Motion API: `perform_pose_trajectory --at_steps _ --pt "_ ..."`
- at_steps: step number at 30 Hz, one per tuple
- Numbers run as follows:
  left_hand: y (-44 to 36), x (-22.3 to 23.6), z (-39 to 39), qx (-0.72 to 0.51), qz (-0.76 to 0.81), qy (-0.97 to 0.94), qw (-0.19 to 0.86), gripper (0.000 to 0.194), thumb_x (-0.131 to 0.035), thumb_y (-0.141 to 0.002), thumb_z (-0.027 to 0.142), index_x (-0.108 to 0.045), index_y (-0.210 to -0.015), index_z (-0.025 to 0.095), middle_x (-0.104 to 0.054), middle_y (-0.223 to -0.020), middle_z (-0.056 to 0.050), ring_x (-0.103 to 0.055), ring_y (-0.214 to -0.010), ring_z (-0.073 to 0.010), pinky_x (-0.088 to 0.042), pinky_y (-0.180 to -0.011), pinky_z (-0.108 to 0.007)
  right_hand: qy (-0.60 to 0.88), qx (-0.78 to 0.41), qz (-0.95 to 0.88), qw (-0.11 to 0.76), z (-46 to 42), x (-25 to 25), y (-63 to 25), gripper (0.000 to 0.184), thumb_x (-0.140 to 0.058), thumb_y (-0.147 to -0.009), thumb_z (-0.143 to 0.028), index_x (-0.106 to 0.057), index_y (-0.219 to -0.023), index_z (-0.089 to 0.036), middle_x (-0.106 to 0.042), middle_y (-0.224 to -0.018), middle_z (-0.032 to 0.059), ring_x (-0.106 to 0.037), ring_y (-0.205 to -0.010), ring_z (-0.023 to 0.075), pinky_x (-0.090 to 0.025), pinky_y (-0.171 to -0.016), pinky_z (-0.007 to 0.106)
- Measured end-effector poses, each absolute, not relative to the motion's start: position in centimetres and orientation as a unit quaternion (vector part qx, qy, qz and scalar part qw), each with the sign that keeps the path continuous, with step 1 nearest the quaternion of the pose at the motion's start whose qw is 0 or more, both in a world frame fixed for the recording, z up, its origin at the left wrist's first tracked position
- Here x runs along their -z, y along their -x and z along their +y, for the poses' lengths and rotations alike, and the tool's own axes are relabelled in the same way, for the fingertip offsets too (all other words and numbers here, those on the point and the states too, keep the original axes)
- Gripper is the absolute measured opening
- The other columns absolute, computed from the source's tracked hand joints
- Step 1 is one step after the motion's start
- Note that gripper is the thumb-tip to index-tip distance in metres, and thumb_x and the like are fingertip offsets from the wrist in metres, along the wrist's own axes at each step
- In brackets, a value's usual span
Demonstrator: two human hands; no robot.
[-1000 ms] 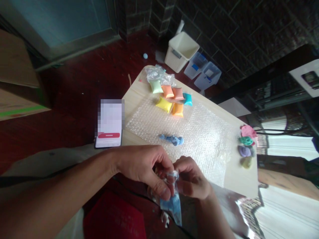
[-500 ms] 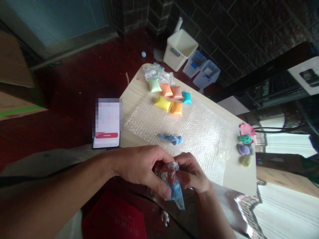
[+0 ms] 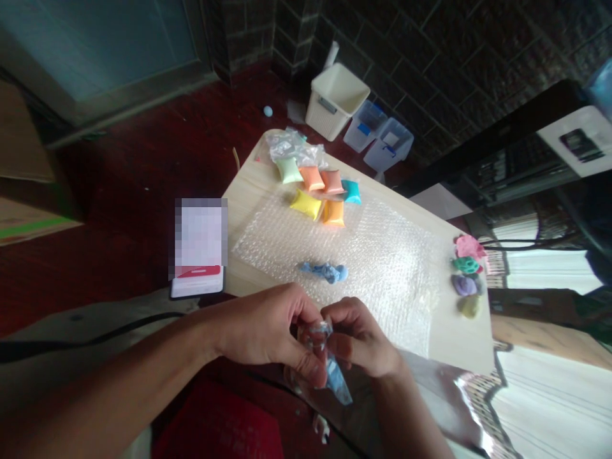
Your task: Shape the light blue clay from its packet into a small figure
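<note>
My left hand (image 3: 268, 328) and my right hand (image 3: 366, 341) meet at the near edge of the table. Between them they pinch a small clear plastic bag (image 3: 338, 384) with blue showing in its lower part. Thumbs and fingers of both hands are closed on its upper end, and part of the bag is hidden behind them. Just beyond my hands, a lumpy light-blue clay piece (image 3: 327, 272) lies on a sheet of bubble wrap (image 3: 392, 255).
Several pillow-shaped clay packets, among them a yellow packet (image 3: 306, 204), lie farther back beside crumpled plastic bags (image 3: 289, 148). Shaped clay pieces, one purple (image 3: 463, 285), line the right end. A phone (image 3: 198, 280) is at left. Beyond the table stands a white bin (image 3: 335, 105).
The fingers have shifted slightly around the bag's upper end, and my right thumb lies farther across it. The whole view has moved a little; the things on the table keep their places.
</note>
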State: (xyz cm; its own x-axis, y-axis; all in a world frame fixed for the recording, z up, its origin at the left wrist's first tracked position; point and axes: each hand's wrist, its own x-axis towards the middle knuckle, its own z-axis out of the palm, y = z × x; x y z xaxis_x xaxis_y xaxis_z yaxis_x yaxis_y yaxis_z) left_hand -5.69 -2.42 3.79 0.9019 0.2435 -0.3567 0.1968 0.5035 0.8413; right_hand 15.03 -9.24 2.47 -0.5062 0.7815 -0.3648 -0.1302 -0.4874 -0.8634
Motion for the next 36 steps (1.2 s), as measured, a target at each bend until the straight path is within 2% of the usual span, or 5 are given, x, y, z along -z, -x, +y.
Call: perform_pose_trajectory --at_steps 11,16,24,29,36 --pt "6.0 -3.5 -2.3 -0.015 0.183 -0.549 0.816 0.022 -0.082 -0.084 0.039 -0.083 -0.088 0.017 -0.066 -0.069 0.000 -0.050 -0.063 -0.0125 -0.032 -0.058 -0.025 0.426 -0.779 -0.385 0.253 -9.4 -1.5 -15.4 0.014 -0.073 -0.078 -0.024 -0.069 -0.071 -0.012 -0.059 -0.050 -0.0037 -0.043 -0.036 0.0062 -0.029 -0.034 0.016" --pt "5.9 -3.5 -2.3 -0.095 0.207 -0.557 0.798 0.024 -0.074 -0.092 0.040 -0.077 -0.101 0.018 -0.071 -0.094 -0.004 -0.062 -0.089 -0.0185 -0.044 -0.077 -0.027 0.419 -0.765 -0.328 0.363 -9.7 -0.9 -16.3 0.016 -0.076 -0.080 -0.025 -0.071 -0.070 -0.012 -0.060 -0.052 -0.0029 -0.042 -0.038 0.0054 -0.031 -0.037 0.015" --pt "4.8 -3.4 -2.8 -0.221 0.256 -0.440 0.832 0.026 -0.069 -0.097 0.040 -0.062 -0.099 0.016 -0.056 -0.086 0.000 -0.053 -0.080 -0.0138 -0.042 -0.073 -0.026 0.318 -0.791 -0.212 0.478 -10.1 -0.8 -14.7 0.015 -0.080 -0.087 -0.031 -0.080 -0.099 -0.022 -0.052 -0.043 -0.0110 -0.028 -0.025 0.0024 -0.040 -0.030 0.013" --pt "5.3 -3.3 -2.6 -0.230 0.216 -0.462 0.829 0.034 -0.073 -0.094 0.039 -0.058 -0.117 0.019 -0.054 -0.086 0.002 -0.053 -0.078 -0.0132 -0.042 -0.070 -0.025 0.213 -0.856 -0.170 0.438 -10.6 -0.1 -14.2 0.026 -0.080 -0.087 -0.038 -0.079 -0.100 -0.016 -0.051 -0.037 -0.0119 -0.029 -0.016 0.0034 -0.046 -0.027 0.016" --pt "5.4 -3.5 -2.7 -0.232 0.212 -0.502 0.806 0.025 -0.064 -0.100 0.039 -0.062 -0.115 0.019 -0.057 -0.083 0.001 -0.055 -0.075 -0.0137 -0.044 -0.070 -0.027 0.301 -0.857 -0.202 0.366 -11.1 -0.4 -13.8 0.031 -0.092 -0.075 -0.040 -0.082 -0.094 -0.017 -0.051 -0.034 -0.0101 -0.033 -0.019 0.0034 -0.048 -0.031 0.017"
